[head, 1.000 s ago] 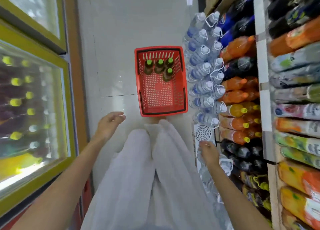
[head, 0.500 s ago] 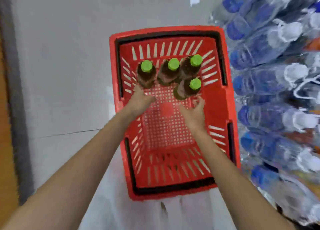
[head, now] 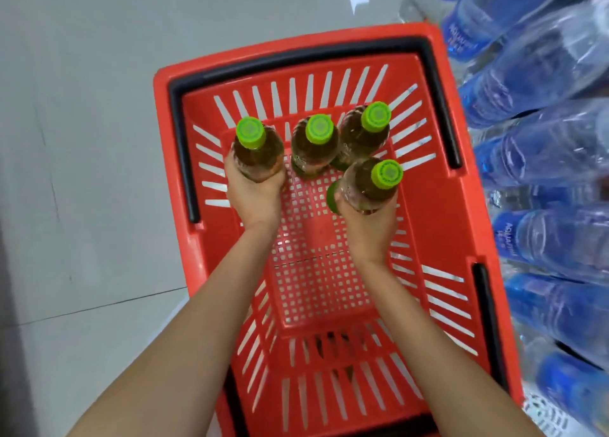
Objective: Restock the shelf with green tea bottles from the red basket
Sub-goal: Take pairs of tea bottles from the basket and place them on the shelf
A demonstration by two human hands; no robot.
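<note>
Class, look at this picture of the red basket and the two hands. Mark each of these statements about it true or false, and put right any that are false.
1. Four green-capped bottles are in the red basket. True.
2. The left hand grips the leftmost bottle. True.
3. The right hand is empty. False: it holds the nearest bottle.
4. The basket's black handles are raised upright. False: they lie folded along the rim.
5. Water bottles with blue labels lie left of the basket. False: they are on its right.

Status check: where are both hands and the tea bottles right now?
Left hand shut on leftmost bottle. Right hand shut on front bottle. Two bottles untouched in red basket. Nothing in the way.
</note>
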